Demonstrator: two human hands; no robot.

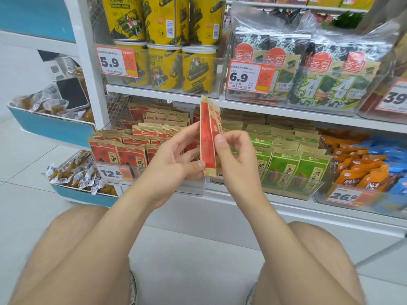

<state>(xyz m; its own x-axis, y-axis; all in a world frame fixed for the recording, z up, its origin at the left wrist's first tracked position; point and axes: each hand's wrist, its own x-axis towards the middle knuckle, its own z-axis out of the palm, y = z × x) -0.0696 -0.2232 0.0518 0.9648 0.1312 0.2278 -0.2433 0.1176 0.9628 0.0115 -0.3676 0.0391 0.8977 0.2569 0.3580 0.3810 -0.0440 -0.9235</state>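
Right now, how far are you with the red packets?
Done: red rows already stand on the shelf. In hand: the left hand and right hand pinch a pair upright, edge-on, before them. Left, probably: slotting that pair into the rows.

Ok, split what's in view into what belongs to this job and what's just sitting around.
Job in hand:
held red packets, pinched edge-on by left hand and right hand
shelved red packets, matching stock behind

Just sitting around:
green packets
yellow cans
seaweed bags
orange packets
wrapped snacks at the shelf end
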